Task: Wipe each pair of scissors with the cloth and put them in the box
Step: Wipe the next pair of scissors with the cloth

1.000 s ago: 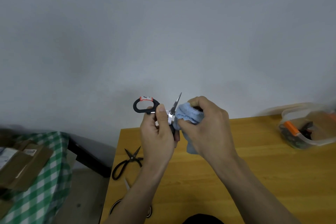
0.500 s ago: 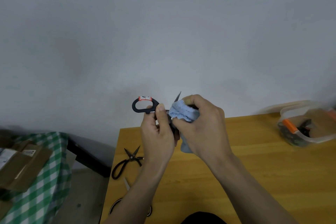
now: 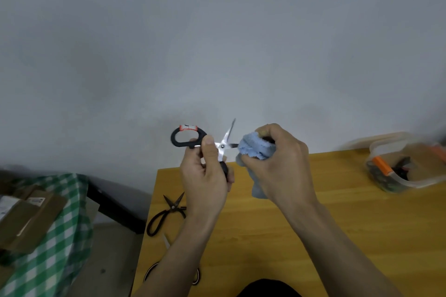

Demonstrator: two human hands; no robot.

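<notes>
Grey wall behind; yellow table [image 3: 337,236]. Head view: left hand [image 3: 205,181] gripped black-handled scissors [image 3: 193,138], blades spread. Right hand [image 3: 280,166] pinched blue cloth [image 3: 255,149] round one blade. Advice: stroke outward along the blade's back. Clear box [image 3: 407,171], apparently part-filled, stood far right; black scissors [image 3: 166,214] lay table-left.

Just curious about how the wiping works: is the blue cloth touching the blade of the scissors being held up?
Touching. The head view shows one blade of the scissors running straight into the blue cloth, bunched around it.
</notes>
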